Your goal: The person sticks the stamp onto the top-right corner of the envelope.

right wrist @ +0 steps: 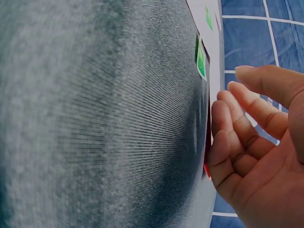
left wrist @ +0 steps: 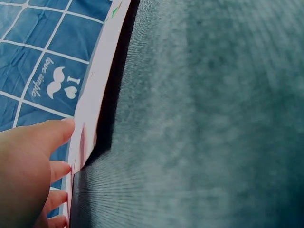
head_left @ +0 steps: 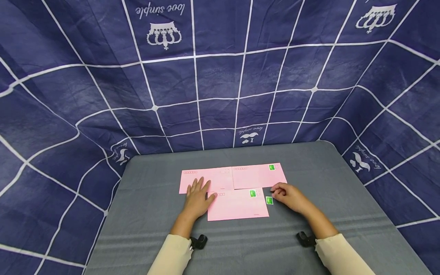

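Note:
Three pink envelopes lie flat on the grey table: one at the back left [head_left: 220, 177], one at the back right [head_left: 256, 178], one in front [head_left: 237, 208]. My left hand [head_left: 197, 202] has its fingers spread over the back-left envelope, the thumb reaching the front one's upper left corner. A green stamp [head_left: 253, 193] is on the front envelope, another green stamp [head_left: 272, 167] on the back-right one. A loose green stamp [head_left: 269, 200] lies on the cloth beside the front envelope. Near it is my right hand [head_left: 290, 196], fingers loosely bent; the right wrist view shows nothing held.
Grey cloth covers the table [head_left: 154, 172]. A dark blue curtain [head_left: 220, 76] with white grid lines stands behind the table and along both sides. Black wrist devices sit at the left sleeve [head_left: 170, 256] and the right sleeve [head_left: 343, 254].

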The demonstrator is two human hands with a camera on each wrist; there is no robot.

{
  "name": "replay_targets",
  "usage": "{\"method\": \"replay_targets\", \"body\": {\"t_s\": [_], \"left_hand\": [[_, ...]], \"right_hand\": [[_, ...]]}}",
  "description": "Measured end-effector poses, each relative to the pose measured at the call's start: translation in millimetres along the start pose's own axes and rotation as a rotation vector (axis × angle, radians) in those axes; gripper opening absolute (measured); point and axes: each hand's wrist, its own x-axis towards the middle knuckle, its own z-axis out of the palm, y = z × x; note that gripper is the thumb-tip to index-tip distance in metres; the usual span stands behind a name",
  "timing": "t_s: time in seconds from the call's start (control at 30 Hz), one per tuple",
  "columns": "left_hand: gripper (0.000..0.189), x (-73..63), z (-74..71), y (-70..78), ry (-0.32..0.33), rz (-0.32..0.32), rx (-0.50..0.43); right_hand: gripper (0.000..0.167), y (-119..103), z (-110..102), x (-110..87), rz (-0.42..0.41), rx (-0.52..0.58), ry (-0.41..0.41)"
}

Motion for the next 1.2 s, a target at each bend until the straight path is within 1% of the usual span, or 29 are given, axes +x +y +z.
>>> {"method": "replay_targets", "body": {"t_s": [0.1, 0.27, 0.5, 0.73, 0.97, 1.2], "left_hand": [[0.066, 0.6, 0.0, -0.3, -0.016, -0.003, 0.012], [0.067, 1.7, 0.8, -1.1, -0.024, 0.001, 0.029], [0.067, 2.1, -0.3, -0.7, -0.036, -0.011, 0.022], [0.068, 1.6, -1.7, 0.1, -0.045, -0.018, 0.003], [0.068, 0.5, -0.2, -1.6, -0.049, -0.007, 0.014], [0.067, 0.8, -1.3, -2.4, -0.055, -0.013, 0.005]], "right_hand": [[0.014, 0, 2, -1.0, 0.024, -0.006, -0.013], [0.012, 1, 5, -0.6, 0.076, -0.010, -0.031], [0.011, 0, 7, 1.3, 0.110, -0.016, -0.029], [0.008, 0, 10, 1.0, 0.089, -0.034, -0.012], [0.008, -1, 13, -0.9, 0.111, -0.049, 0.006], [0.008, 2, 16, -0.7, 0.090, -0.061, 0.028]]}}
